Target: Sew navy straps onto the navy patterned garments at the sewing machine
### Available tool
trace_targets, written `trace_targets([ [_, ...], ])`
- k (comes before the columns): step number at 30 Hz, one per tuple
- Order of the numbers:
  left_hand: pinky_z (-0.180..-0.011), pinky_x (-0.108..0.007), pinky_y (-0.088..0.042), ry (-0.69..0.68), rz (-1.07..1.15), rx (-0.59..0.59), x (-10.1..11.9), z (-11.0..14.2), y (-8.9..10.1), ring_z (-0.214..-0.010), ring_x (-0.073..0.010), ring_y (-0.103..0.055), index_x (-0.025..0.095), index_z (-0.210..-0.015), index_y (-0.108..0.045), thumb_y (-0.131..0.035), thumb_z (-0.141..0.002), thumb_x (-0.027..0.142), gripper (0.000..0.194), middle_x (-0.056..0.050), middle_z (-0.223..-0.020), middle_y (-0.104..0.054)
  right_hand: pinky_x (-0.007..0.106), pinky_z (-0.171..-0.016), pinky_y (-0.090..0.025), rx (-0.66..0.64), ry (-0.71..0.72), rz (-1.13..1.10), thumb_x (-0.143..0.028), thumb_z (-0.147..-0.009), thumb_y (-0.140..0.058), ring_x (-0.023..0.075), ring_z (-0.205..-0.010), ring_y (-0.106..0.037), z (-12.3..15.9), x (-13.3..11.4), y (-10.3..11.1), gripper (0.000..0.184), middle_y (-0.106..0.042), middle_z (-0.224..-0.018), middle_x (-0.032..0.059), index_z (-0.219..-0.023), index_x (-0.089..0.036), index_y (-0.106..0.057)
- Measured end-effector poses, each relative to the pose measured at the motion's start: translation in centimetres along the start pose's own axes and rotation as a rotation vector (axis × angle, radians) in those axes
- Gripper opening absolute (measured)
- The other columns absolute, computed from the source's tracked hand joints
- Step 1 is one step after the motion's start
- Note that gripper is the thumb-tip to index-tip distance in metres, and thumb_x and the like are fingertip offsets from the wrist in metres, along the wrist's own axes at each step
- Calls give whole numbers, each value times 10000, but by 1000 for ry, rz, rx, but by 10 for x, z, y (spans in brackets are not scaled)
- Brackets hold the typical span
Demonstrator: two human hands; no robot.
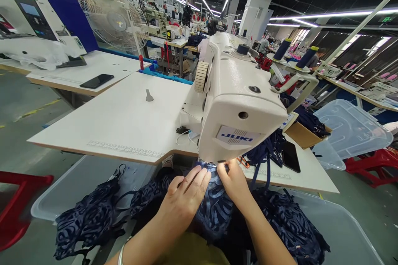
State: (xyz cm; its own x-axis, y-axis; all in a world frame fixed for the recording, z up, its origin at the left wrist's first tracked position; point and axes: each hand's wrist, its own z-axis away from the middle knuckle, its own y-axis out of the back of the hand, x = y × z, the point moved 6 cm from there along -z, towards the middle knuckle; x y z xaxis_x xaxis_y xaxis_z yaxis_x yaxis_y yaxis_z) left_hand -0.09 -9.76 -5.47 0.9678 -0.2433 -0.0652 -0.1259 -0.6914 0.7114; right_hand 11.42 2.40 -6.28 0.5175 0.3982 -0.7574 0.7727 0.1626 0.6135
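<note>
A navy bra (214,207) with a leaf-like pattern hangs from the front of a white JUKI sewing machine (239,91), its upper edge beneath the machine head. My left hand (188,192) presses its fingers together on the left side of that edge, holding the fabric. On the right, my right hand (231,178) pinches the bra's edge close below the head; its fingertips are partly hidden. The needle area is mostly covered by the machine head. Several more navy bras lie in a heap (90,211) to my left and another heap (289,223) to my right.
Clear plastic bins (40,203) flank my lap below the white table (124,116). A dark phone (290,156), navy straps (264,149) and an orange-handled tool (244,162) lie right of the machine. Another phone (97,81) and a fan (115,20) are at left. Red stools (373,165) stand nearby.
</note>
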Motion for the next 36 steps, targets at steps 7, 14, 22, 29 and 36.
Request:
trace_targets([
  [7, -904, -301, -311, 50, -78, 3, 2, -1, 1, -1200, -140, -517, 183, -1265, -572, -299, -935, 65, 444, -28, -1283, -609, 302, -718, -381, 20, 5, 14, -268, -867, -438, 197, -807, -569, -1, 1, -3, 67, -625, -834, 25, -876, -210, -471],
  [14, -937, -300, -315, 48, -81, 23, -3, -2, 3, -1206, -144, -511, 187, -1246, -589, -282, -955, 85, 436, -40, -1247, -629, 316, -732, -380, 41, 28, 15, -271, -884, -420, 209, -843, -562, -2, -3, -3, 100, -624, -875, 52, -857, -202, -487],
  [22, -1010, -318, -272, 2, 46, -20, -7, -4, -1, -1221, -137, -493, 191, -1270, -567, -223, -987, 114, 452, -40, -1250, -623, 295, -704, -371, 44, 22, -26, -268, -891, -411, 189, -777, -550, -1, -1, -2, 83, -602, -808, 23, -859, -210, -462],
  [29, -997, -335, -283, -34, 50, -31, -5, -11, -2, -1197, -165, -508, 174, -1253, -575, -248, -968, 88, 443, -53, -1233, -629, 301, -757, -393, 36, -15, -106, -307, -899, -422, 178, -800, -545, -1, 5, 0, 103, -570, -824, 10, -874, -213, -456],
  [36, -993, -347, -338, -46, 50, -11, 1, -10, 9, -1144, -209, -554, 122, -1163, -607, -244, -947, 72, 425, -106, -1177, -642, 273, -753, -404, 81, 58, -96, -315, -916, -442, 157, -802, -532, 11, 7, 15, 157, -566, -817, 13, -845, -196, -516],
])
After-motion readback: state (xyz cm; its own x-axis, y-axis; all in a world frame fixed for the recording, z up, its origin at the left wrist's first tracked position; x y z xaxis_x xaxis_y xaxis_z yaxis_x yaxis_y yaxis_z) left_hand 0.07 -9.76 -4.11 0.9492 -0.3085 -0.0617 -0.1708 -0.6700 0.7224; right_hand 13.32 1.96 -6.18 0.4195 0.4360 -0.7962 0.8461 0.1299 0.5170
